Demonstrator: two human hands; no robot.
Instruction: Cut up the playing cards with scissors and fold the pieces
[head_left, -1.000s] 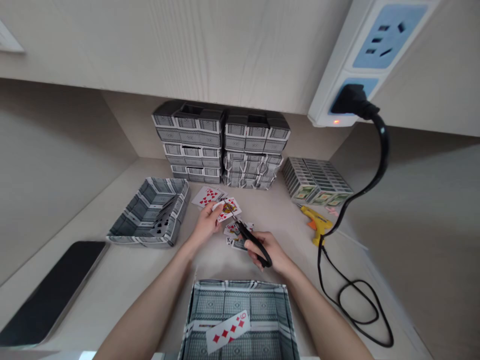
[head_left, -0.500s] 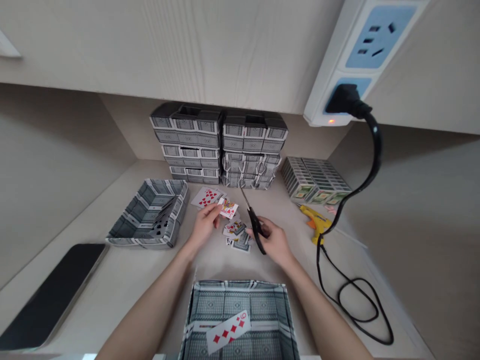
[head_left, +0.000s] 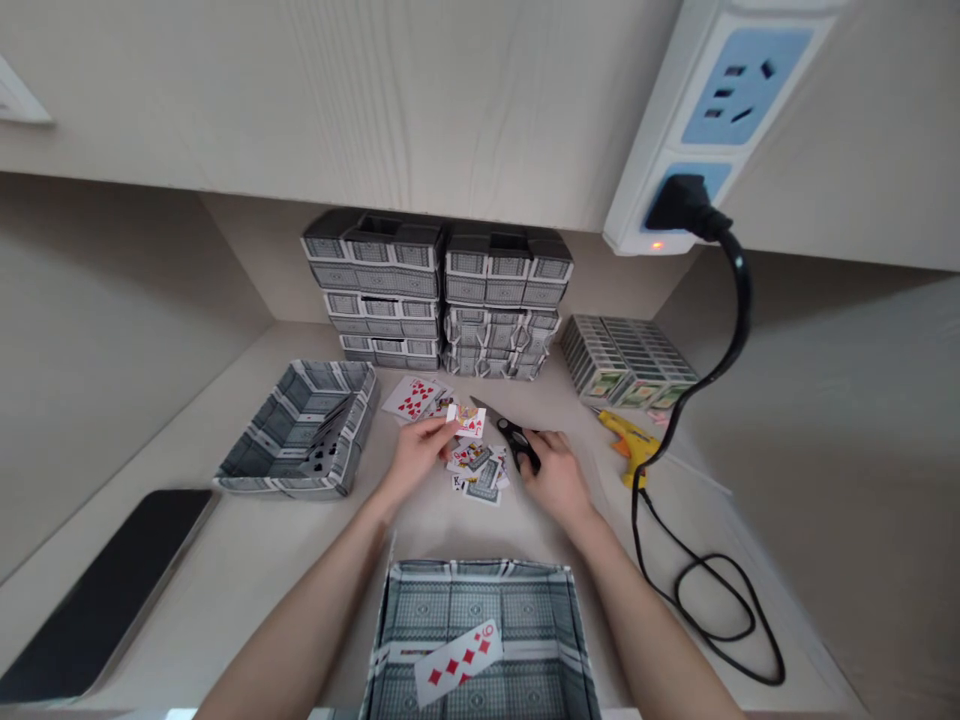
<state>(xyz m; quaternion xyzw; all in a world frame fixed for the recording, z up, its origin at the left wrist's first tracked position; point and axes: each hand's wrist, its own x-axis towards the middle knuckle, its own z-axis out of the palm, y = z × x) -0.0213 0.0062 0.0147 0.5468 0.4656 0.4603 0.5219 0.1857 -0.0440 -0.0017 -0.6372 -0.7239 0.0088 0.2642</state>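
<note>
A jack of hearts playing card (head_left: 469,421), seemingly cut short, is pinched in my left hand (head_left: 420,452). My right hand (head_left: 556,476) is closed on black-handled scissors (head_left: 517,440), whose blades point up and left, close to the card's right side. Below the card lie several cut card pieces (head_left: 480,478), some face up and some showing a patterned back. Behind my left hand, a ten of hearts (head_left: 412,398) lies on other cards. In front of me, a box made of playing cards (head_left: 480,583) holds a diamond card (head_left: 459,663).
At the left stand another card box (head_left: 292,486) with cards inside and a dark flat device (head_left: 112,590). Stacked card boxes (head_left: 450,290) line the back. At the right are card packs (head_left: 628,360), a yellow glue gun (head_left: 634,440) and a black cable (head_left: 694,625) from a power strip (head_left: 675,150).
My left hand has moved slightly right with the card. The scissors have turned, their blades now leaning further left towards the card.
</note>
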